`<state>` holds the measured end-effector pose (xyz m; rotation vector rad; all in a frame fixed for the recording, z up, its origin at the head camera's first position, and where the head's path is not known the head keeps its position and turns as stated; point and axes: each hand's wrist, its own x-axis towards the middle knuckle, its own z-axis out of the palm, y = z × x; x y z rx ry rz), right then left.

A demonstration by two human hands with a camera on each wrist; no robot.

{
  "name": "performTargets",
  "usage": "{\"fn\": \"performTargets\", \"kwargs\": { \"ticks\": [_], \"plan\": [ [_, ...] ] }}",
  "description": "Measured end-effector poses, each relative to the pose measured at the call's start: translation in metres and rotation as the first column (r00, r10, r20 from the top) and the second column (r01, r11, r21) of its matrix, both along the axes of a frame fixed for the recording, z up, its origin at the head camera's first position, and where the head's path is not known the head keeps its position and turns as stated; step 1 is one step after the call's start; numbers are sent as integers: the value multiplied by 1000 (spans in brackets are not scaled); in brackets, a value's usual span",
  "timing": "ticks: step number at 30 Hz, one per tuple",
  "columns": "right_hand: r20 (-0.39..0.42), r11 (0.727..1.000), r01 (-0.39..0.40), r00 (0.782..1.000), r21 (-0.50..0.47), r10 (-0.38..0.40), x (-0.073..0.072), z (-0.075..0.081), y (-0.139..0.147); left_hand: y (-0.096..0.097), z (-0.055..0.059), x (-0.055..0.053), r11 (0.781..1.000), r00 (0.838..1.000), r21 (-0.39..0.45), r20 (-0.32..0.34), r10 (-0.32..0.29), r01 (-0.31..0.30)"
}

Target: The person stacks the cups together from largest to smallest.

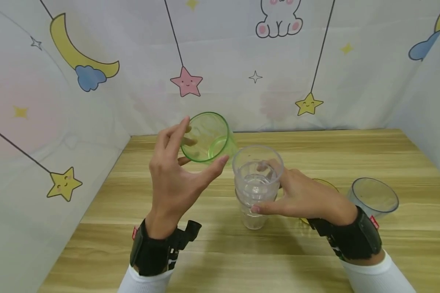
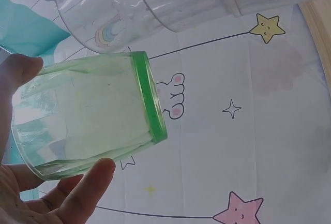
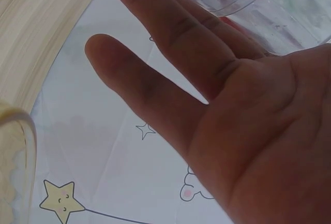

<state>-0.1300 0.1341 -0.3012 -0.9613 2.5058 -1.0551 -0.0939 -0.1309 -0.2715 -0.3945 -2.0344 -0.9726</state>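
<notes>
In the head view my left hand (image 1: 174, 179) holds a see-through green cup (image 1: 220, 148) between thumb and fingers, raised and tilted with its mouth towards me. The left wrist view shows the same green cup (image 2: 98, 115) side-on, its thick green band close to the clear cups (image 2: 181, 1). My right hand (image 1: 304, 195) grips what looks like a stack of clear cups (image 1: 256, 191), upright, just right of the green cup. Its thumb lies across the near side. In the right wrist view two fingers (image 3: 150, 89) are spread, and the clear cup (image 3: 279, 6) shows only in part.
A yellow see-through cup (image 1: 326, 184) stands behind my right wrist, mostly hidden. To its right is a grey-blue see-through cup (image 1: 374, 197). Both are on the wooden table (image 1: 106, 228), which a printed cloth (image 1: 223, 53) closes off at the back and sides.
</notes>
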Motion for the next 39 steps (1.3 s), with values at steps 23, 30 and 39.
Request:
{"fn": "performTargets", "kwargs": {
  "ticks": [23,30,39],
  "plan": [
    [62,999,38,997,6,-38,3,2,-3,5,8,6,977,987,185,-136,-85,110],
    [59,999,40,998,-23,-39,2,1,-1,11,10,8,961,976,204,-144,-160,188],
    [30,999,25,999,-21,-25,3,1,-1,20,8,12,924,954,250,-147,-260,290]
  ]
}}
